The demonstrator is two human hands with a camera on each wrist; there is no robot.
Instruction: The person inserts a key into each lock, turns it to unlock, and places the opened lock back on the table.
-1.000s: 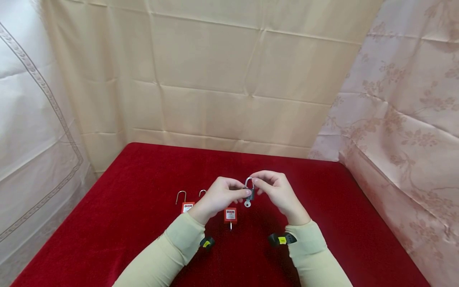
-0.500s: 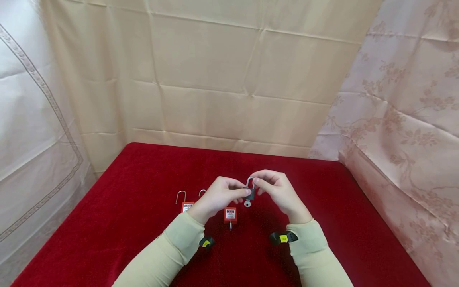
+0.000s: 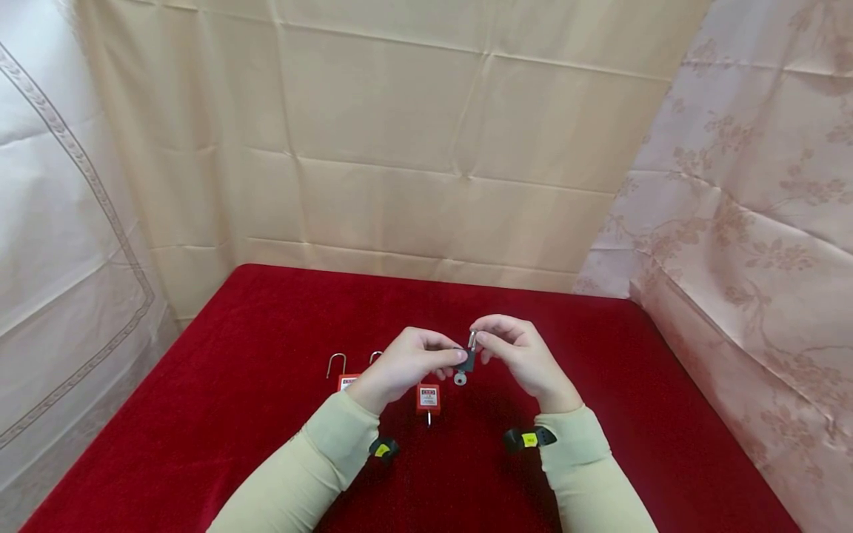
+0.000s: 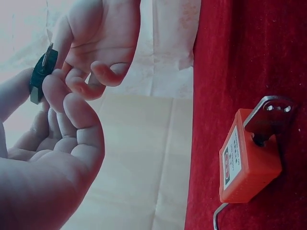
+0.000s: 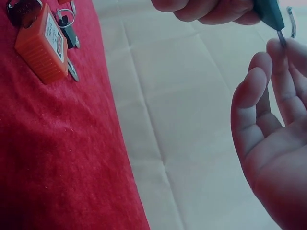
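Above the red table, my left hand [image 3: 406,363] pinches the dark body of a small padlock [image 3: 469,362] between thumb and fingers. A silver key [image 3: 460,378] sticks out of its lower end. The thumb and forefinger of my right hand [image 3: 520,352] pinch the silver shackle [image 3: 473,340], which stands up from the body and looks narrow, nearly edge-on. From the left wrist, the padlock [image 4: 41,76] shows edge-on, with fingers hiding its shackle. In the right wrist view, the dark body [image 5: 271,14] lies at the left hand's fingertips, and the shackle reaches the right fingertips.
Below the hands lies a red padlock [image 3: 429,398] with a white label and a key. A second red padlock [image 3: 348,382], its shackle raised, is partly covered by the left forearm. Another shackle [image 3: 376,357] shows behind the left hand. Cloth walls surround the red table [image 3: 300,311].
The padlock's shackle has turned from a wide loop to a narrow edge-on view, and the right hand has shifted slightly right with it. The left hand stays nearly still.
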